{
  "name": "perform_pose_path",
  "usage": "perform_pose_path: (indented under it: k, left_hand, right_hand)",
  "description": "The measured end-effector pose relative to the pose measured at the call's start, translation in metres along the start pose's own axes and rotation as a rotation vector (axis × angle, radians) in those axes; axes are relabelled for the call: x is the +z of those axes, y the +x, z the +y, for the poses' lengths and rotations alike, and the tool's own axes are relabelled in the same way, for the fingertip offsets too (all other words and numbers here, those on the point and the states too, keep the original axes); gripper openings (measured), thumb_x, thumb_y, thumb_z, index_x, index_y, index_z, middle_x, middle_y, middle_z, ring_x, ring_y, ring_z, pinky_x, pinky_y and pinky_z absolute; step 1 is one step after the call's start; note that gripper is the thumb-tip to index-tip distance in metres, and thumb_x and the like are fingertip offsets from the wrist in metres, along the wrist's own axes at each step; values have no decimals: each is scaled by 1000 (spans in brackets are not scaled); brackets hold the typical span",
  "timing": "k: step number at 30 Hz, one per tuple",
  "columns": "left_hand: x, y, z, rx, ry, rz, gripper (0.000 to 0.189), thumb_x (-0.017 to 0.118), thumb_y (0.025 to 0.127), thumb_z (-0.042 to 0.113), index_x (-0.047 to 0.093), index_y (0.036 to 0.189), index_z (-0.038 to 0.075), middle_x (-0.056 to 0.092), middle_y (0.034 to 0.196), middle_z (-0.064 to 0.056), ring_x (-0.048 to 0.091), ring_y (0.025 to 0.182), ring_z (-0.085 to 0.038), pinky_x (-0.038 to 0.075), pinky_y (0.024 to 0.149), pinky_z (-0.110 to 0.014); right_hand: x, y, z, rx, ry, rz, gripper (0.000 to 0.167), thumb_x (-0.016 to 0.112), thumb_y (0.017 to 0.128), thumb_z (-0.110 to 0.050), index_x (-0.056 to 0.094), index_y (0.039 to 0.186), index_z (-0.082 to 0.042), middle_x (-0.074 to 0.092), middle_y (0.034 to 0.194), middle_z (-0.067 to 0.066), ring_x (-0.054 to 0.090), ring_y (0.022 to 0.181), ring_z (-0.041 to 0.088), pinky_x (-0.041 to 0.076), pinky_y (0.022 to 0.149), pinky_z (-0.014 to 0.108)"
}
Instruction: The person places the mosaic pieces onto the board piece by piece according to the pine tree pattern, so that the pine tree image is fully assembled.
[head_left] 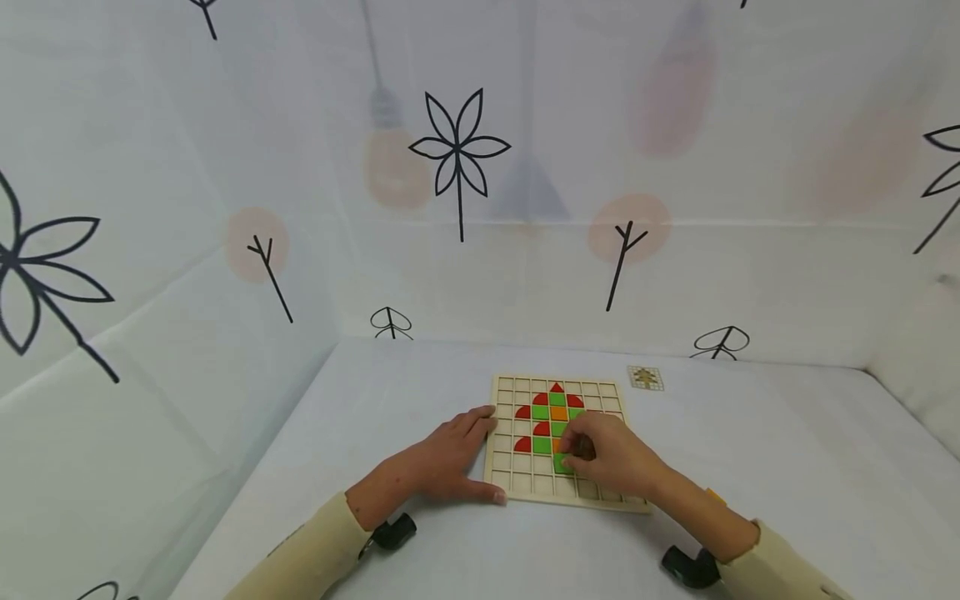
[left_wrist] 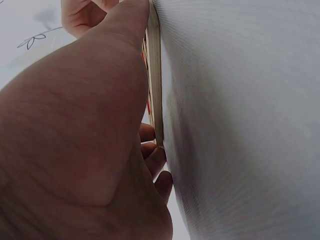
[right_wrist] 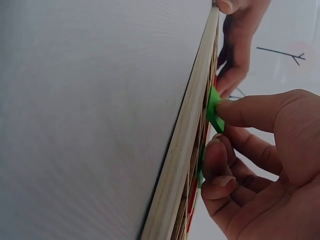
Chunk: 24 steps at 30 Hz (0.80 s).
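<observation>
A wooden grid board (head_left: 521, 482) lies on the white table, with red, green and orange tiles forming a tree-like pattern in its cells. My left hand (head_left: 453, 454) rests along the board's left side, fingers at the upper edge and thumb stretched to the near corner. With thumb and fingers, my right hand (head_left: 618, 454) pinches a green square tile (right_wrist: 215, 111) in the lower middle of the grid. In the right wrist view this tile is tilted at the board's surface. The right hand hides several cells on the right of the pattern.
Behind the board's far right corner lies a small card (head_left: 646, 377) with a tree pattern on a grid. Something orange (head_left: 715, 496) shows partly behind the right forearm. White cloth (head_left: 525, 283) with printed plants hangs around the table.
</observation>
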<state>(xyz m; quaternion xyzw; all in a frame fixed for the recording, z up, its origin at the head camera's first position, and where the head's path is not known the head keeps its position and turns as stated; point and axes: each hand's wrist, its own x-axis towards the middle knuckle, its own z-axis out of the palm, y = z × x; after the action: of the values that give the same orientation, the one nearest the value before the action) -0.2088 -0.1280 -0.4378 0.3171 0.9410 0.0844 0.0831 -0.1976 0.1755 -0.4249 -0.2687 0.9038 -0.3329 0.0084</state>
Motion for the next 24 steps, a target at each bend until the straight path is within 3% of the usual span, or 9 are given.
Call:
perform_pose_path:
  k: [12, 24]
  left_hand:
    - [-2, 0, 1, 3, -13, 0, 119, 60, 82, 89, 26, 168, 14, 17, 176, -2, 27, 159, -25, 32, 127, -48]
    - [-7, 0, 4, -11, -18, -14, 119, 60, 82, 89, 27, 167, 13, 17, 176, -1, 28, 159, -25, 32, 127, -47]
  right_hand:
    - [-2, -9, -5, -9, -50, 29, 16, 86, 88, -9, 75, 96, -16, 63, 89, -8, 53, 75, 7, 49, 63, 22]
    - [-26, -42, 7, 53, -95, 78, 19, 83, 88, -5, 71, 96, -18, 64, 90, -12, 55, 75, 5, 51, 63, 22]
